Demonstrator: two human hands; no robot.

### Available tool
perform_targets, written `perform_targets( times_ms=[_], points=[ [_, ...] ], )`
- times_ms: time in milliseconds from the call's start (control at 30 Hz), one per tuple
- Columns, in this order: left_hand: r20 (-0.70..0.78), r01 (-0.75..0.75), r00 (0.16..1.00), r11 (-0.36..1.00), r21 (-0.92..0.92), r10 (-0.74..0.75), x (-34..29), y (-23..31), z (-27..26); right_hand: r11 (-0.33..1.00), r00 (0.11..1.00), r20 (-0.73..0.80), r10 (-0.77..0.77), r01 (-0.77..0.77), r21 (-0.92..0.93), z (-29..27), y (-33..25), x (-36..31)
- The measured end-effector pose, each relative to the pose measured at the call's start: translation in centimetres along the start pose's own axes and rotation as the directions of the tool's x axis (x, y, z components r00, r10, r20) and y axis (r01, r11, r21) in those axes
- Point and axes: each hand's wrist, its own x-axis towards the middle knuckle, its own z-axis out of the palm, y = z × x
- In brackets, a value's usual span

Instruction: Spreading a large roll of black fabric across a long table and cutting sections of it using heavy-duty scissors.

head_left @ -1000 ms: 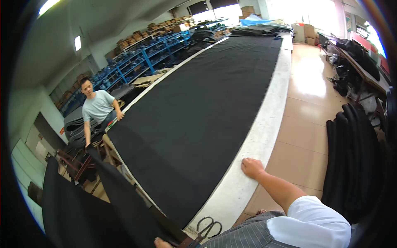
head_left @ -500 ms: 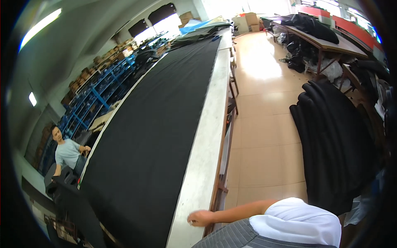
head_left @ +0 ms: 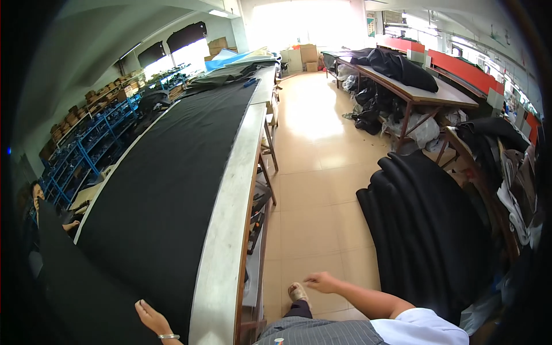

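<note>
A long sheet of black fabric (head_left: 167,155) covers most of the cutting table. At the near left a raised fold of black fabric (head_left: 75,270) slants up from the table, and my left hand (head_left: 150,318), with a bracelet at the wrist, is closed on its near edge; part of the fingers is hidden by the cloth. Away from the table, my right hand (head_left: 322,282) hangs above the floor with its fingers loosely stretched and nothing visible in them. Across the table a co-worker (head_left: 38,195) is mostly hidden behind the raised fabric, one forearm showing at the table's edge.
The table's pale edge (head_left: 230,224) runs along my left. On my right, a thick folded heap of black material (head_left: 425,224) lies on the tiled floor (head_left: 310,213). Farther off stands another table (head_left: 414,86) with dark rolls on it and bags underneath. Blue shelving (head_left: 86,149) lines the left.
My right hand has left the table's pale edge and swung out over the floor. My left hand has come into view at the fabric. The raised fabric now covers most of the co-worker.
</note>
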Motion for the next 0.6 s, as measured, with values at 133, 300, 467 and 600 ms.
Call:
perform_targets(
  times_ms=[133, 300, 467, 600],
  points=[
    [0.152, 0.078, 0.984, 0.988, 0.131, -0.098, 1.2, 3.6, 13.2, 0.917, 0.905, -0.342, 0.252, -0.336, -0.213, -8.2, 15.4, 0.7],
    [0.3, 0.246, 0.865, 0.862, 0.444, -0.401, -0.5, 3.6, 26.3, 0.61, 0.814, 0.258, 0.52, -0.143, -0.779, -20.2, 30.6, -10.9],
    [0.314, 0.342, 0.78, 0.789, 0.511, -0.541, 2.8, 9.0, 31.5, 0.56, 0.84, 0.096, 0.534, -0.267, -0.784, -23.6, 30.9, -0.7],
    [0.266, 0.355, 0.775, 0.743, 0.567, -0.574, 6.1, 13.3, 36.8, 0.525, 0.821, 0.009, 0.571, -0.357, -0.773, -25.4, 31.9, 4.3]
  ],
)
